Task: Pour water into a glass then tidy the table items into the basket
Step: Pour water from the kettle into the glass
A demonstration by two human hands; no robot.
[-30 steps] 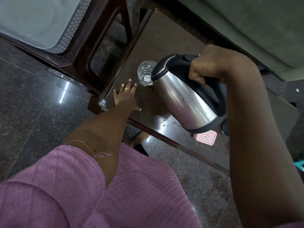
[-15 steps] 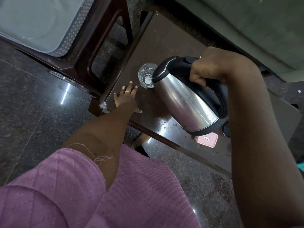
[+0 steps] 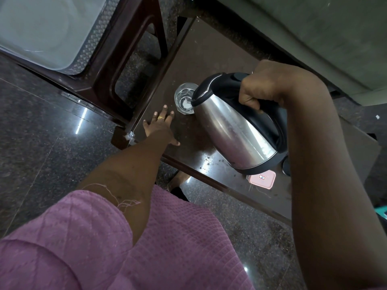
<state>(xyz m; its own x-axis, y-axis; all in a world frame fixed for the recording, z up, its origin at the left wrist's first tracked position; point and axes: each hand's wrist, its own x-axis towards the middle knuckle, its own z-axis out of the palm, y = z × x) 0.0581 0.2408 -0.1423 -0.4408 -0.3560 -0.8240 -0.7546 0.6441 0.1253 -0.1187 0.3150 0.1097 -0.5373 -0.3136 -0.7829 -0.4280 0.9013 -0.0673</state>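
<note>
Pouring is our step now. Our right hand [image 3: 266, 88] grips the kettle [image 3: 236, 126] by its black handle and tips the spout over the glass [image 3: 184, 99] on the brown table [image 3: 211, 55]. Our left hand [image 3: 161, 128] lies flat and open, just beside the glass. Next we think we must tip slowly, then stand the kettle up. No basket is clear to us; 1 pink box [image 3: 262, 180] waits near the table edge.

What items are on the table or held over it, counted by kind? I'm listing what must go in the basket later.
Kettle, held tilted by the right hand: 1
Glass: 1
Pink-lidded container: 1
Dark round object, mostly hidden behind the arm: 1
Total: 4
</note>
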